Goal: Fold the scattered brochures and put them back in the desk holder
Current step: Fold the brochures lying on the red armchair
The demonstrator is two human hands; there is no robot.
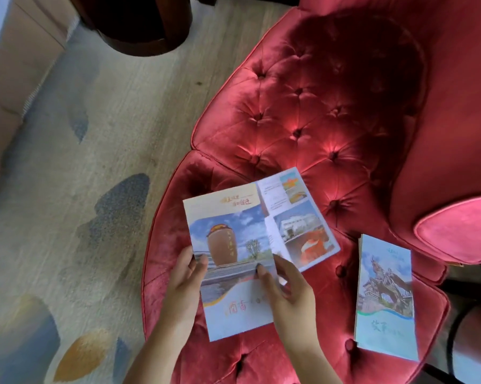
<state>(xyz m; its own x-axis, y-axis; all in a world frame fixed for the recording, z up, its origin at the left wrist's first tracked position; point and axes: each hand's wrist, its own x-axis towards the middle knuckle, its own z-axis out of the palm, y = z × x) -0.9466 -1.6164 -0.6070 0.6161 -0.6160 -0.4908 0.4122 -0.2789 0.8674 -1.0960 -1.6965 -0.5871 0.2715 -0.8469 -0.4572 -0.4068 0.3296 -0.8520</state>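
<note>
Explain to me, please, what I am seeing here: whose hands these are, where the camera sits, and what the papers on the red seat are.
There is no machine here: a person works with bare hands, and the single picture comes from a camera worn on the head, looking down. The left hand grips the left edge of a half-open brochure, and the right hand pinches it near the middle fold. The brochure is over the seat of a red tufted armchair. To its right on the seat rests a folded brochure, touched by neither hand. A patterned carpet covers the floor. No desk holder shows.
</note>
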